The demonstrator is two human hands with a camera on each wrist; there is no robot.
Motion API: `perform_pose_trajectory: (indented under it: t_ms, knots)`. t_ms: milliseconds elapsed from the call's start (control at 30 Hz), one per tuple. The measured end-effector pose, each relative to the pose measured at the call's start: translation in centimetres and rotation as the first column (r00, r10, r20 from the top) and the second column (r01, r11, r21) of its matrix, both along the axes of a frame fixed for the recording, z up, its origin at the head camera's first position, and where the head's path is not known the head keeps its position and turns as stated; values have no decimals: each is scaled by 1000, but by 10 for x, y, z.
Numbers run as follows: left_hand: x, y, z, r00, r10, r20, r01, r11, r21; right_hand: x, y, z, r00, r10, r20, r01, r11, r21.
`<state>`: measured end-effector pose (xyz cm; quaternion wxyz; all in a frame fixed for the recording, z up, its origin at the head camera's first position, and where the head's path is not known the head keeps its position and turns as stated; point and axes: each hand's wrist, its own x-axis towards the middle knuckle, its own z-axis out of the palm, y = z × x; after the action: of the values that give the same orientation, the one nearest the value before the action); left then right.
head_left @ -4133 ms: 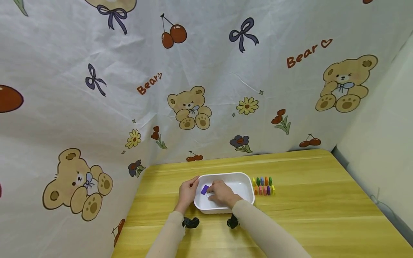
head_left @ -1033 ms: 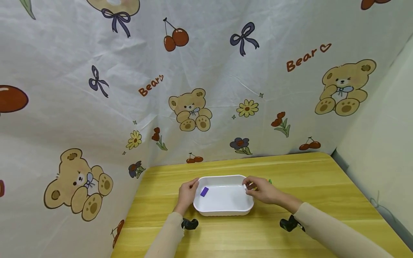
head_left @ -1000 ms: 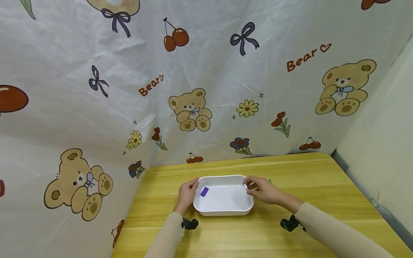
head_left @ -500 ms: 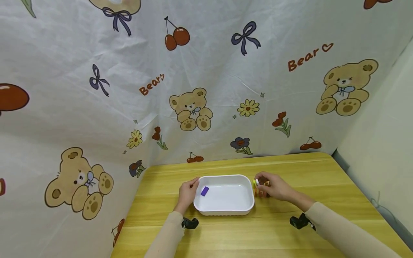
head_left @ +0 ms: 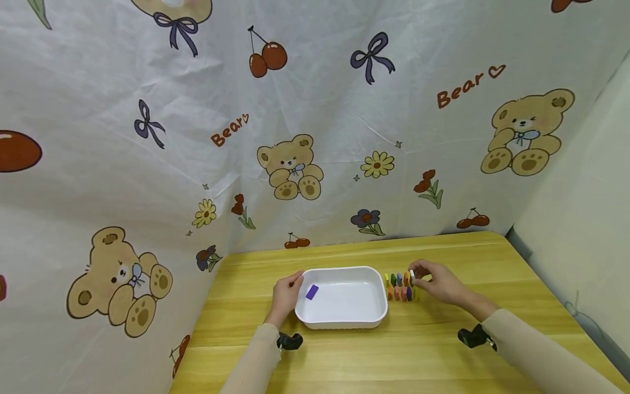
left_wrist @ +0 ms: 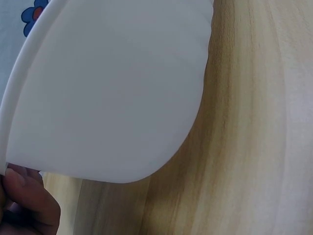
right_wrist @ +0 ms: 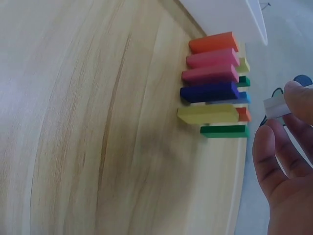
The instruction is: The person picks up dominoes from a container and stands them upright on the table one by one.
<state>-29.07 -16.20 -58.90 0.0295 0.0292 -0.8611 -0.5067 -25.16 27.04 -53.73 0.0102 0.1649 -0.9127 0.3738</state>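
Note:
My left hand (head_left: 285, 295) holds the left rim of a white plastic tray (head_left: 344, 323); in the left wrist view its thumb and fingers (left_wrist: 32, 198) pinch the tray's edge. One purple domino block (head_left: 312, 292) lies flat inside, near the tray's left end. Beyond the tray's right side, my right hand (head_left: 440, 282) pinches a white domino block (right_wrist: 276, 106) between thumb and fingers, above the table. Just under it, several coloured domino blocks stand on end in two rows, among them a dark purple block (right_wrist: 209, 91), a yellow block (right_wrist: 208, 114) and a green block (right_wrist: 225, 131).
The wood-grain table (head_left: 344, 361) carries the tray and the blocks. A white cloth printed with bears (head_left: 290, 167) hangs behind it. Black wrist devices (head_left: 473, 336) sit under both forearms. A pale wall (head_left: 590, 230) stands to the right.
My right hand has lifted the white block out of the tray and carried it right, past the tray's rim to the far end of the block rows. The left hand stays on the tray.

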Motion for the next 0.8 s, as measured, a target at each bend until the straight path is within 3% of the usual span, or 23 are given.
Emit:
perform_pose_trajectory:
  t_ms: [233, 800]
  knots:
    - [0, 0, 0, 1000, 3, -7, -3, 1000, -5, -4, 11, -11, 1000, -19, -6, 19, 1000, -1]
    - [0, 0, 2, 1000, -1, 11, 1, 1000, 1, -19, 24, -45, 993, -79, 93, 83, 996, -42]
